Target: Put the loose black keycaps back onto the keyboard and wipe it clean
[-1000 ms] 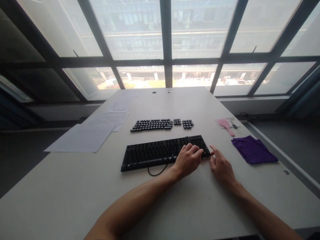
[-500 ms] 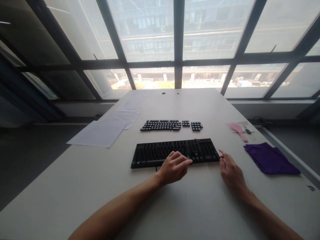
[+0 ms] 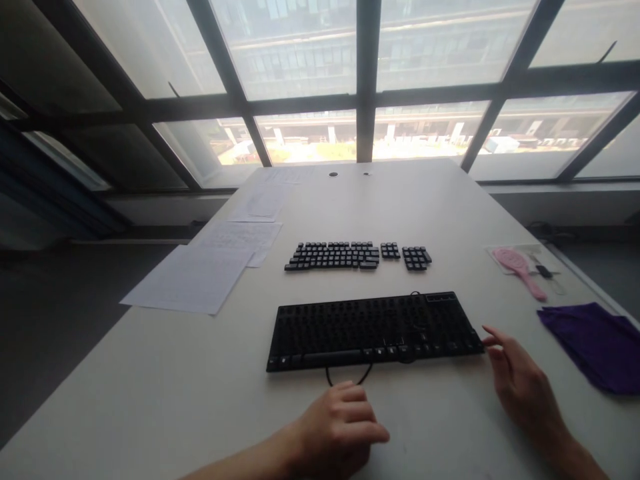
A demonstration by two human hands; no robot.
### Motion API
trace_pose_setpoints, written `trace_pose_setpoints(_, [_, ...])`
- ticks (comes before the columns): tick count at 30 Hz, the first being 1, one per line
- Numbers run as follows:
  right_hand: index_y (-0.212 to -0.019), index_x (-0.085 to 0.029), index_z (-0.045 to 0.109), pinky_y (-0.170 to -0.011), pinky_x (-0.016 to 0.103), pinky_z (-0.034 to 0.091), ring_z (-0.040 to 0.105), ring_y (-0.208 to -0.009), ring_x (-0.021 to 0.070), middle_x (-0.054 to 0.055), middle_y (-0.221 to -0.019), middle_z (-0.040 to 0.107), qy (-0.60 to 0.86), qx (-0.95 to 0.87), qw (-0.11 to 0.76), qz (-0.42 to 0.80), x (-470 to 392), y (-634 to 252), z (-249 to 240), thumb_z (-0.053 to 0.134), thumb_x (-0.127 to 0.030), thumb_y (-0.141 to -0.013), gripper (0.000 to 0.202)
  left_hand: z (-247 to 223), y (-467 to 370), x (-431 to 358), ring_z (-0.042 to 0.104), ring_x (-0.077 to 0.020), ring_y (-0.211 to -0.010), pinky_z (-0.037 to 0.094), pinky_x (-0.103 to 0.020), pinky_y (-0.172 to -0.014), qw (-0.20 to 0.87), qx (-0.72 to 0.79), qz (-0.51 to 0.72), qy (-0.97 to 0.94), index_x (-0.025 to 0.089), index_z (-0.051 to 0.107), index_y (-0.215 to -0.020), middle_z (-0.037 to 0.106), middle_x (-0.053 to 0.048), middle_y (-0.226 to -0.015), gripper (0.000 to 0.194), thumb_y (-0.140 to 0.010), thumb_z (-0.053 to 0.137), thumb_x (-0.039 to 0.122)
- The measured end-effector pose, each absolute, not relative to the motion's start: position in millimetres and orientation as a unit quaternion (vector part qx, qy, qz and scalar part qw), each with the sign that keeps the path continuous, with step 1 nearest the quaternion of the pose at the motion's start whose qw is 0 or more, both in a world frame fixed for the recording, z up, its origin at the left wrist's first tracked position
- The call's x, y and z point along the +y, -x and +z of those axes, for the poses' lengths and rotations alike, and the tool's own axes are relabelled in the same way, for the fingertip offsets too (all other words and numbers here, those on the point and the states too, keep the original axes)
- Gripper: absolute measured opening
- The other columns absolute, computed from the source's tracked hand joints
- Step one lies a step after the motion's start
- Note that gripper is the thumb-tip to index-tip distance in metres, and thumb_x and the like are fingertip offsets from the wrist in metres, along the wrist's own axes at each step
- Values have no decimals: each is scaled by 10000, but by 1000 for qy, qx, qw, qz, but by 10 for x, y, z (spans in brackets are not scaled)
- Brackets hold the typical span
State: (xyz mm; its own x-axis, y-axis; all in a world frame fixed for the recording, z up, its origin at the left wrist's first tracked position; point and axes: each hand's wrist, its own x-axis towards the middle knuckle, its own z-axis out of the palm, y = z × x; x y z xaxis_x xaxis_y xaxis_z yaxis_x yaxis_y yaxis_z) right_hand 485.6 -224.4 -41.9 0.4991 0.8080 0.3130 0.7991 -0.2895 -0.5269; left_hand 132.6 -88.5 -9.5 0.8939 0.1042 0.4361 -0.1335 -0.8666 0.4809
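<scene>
A black keyboard base (image 3: 350, 327), mostly stripped of its keycaps, lies across the white table, with some keys along its front row. A loop of cable shows at its front edge. My left hand (image 3: 345, 427) is just in front of that edge, its fingers curled; what they hold, if anything, is hidden. At the keyboard's right end, my right hand (image 3: 517, 373) has its fingertips by the corner, fingers apart. Beyond the base, loose black keycaps lie in a large group (image 3: 335, 256) and two smaller groups (image 3: 390, 251) (image 3: 416, 258).
White paper sheets (image 3: 187, 277) cover the table's left side. On the right are a pink brush (image 3: 517, 263), a small black item (image 3: 543, 271) and a folded purple cloth (image 3: 597, 343). Windows (image 3: 310, 137) stand behind the table (image 3: 400, 207).
My left hand has drawn back from the keyboard's front row to the table before it. My right hand stays by the right end. The view has shifted, and the keyboard appears nearer.
</scene>
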Motion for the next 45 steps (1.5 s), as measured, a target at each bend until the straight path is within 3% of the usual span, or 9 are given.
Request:
trace_pose_setpoints(4, [-1253,-209,599,-655,308,530,685,-750,215,100,-1039,708,803,-495,332,19,-2315,-4841,-444,402,-491,-1012,420,-82,-1310,-882,553,-178,-700,426,-321,-656,320,46,246,-914,207,628,-1064,698,-53,-791,278,-846,514,76])
trace_pose_setpoints(16, [-1225,-198,585,-671,335,528,660,-750,224,106,-1015,678,803,-494,332,-25,-2297,-4825,-482,392,-469,-1022,390,-177,-1222,-901,587,-181,-704,456,-295,-646,337,42,252,-906,198,661,-1039,708,-77,-811,212,-913,505,130])
trace_pose_setpoints(45, [-1163,-189,608,-647,303,534,689,-728,217,86,-930,686,784,-524,328,-54,-2387,-4859,-542,432,-463,-1003,363,-73,-1266,-926,595,-184,-750,448,-274,-679,419,76,257,-868,206,702,-1029,739,-60,-851,379,-758,533,3])
